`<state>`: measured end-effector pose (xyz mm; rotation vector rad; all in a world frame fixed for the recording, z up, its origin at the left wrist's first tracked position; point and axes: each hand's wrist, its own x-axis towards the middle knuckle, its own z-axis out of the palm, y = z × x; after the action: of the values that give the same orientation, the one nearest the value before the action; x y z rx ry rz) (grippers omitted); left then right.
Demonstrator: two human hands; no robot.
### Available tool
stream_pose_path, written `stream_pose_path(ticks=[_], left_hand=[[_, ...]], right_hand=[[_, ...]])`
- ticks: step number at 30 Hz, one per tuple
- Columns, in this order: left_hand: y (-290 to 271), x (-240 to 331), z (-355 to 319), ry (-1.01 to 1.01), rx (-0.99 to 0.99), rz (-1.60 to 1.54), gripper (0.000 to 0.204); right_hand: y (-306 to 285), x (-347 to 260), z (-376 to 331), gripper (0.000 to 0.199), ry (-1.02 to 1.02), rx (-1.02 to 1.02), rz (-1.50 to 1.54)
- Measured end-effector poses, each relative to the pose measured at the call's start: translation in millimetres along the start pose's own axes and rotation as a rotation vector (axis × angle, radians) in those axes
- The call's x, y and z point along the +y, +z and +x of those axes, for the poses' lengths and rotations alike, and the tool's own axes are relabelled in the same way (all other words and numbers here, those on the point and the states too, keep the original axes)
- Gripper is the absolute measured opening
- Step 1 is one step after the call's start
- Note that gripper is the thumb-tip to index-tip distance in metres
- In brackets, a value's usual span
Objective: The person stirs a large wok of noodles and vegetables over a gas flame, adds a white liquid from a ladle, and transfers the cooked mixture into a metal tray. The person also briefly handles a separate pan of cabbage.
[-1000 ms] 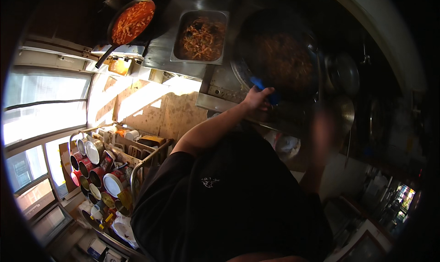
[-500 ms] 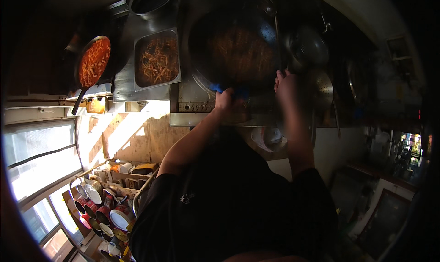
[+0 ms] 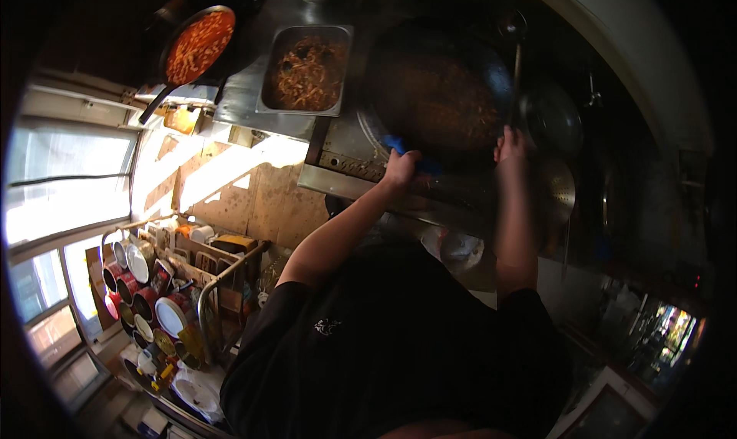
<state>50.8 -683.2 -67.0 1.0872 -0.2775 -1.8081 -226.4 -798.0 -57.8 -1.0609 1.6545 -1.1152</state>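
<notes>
A large dark wok (image 3: 497, 74) stands on the stove in front of me, with shadowed brownish food (image 3: 453, 105) in it. At its near left edge my left hand (image 3: 401, 167) is closed on a blue cloth (image 3: 394, 143) against the wok; the part gripped under the cloth is hidden. My right hand (image 3: 510, 145) is wrapped around the handle of a long metal ladle (image 3: 513, 26) at the wok's right side. The ladle's bowl points away from me, beyond the far right rim. Shadow and blur hide much of the right fingers.
Left of the wok sits a square metal tray (image 3: 347, 66) of cooked strips. Farther left is a frying pan (image 3: 157, 105) of red stew. A perforated strainer (image 3: 564, 189) and a round metal bowl or lid (image 3: 568, 124) are at the right. A rack (image 3: 203, 308) with several tins stands lower left.
The whole view has shifted and tilted, so the stove and pans appear farther right. Both hands keep their grips on the cloth and the ladle.
</notes>
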Motion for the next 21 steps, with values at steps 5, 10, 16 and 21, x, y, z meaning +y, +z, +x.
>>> stream_pose_path(ticks=[5,10,16,21], left_hand=[[7.2,-3.2,-1.7,0.026,0.195,0.066,0.043],[9.1,7.9,-13.0,-0.103,0.132,0.075,0.043],[-9.5,12.1,-32.9,-0.173,-0.045,0.039,0.066],[-75.1,5.1,-67.4,-0.245,-0.2,0.171,0.055]], right_hand=[[-30.6,-30.2,-88.7,0.038,-0.125,0.054,-0.614],[-30.4,-12.5,-128.2,0.04,-0.098,-0.083,-0.715],[-26.4,22.9,-166.2,0.038,-0.251,0.036,-0.565],[-60.7,122.7,-203.9,0.026,0.09,0.115,-0.058]])
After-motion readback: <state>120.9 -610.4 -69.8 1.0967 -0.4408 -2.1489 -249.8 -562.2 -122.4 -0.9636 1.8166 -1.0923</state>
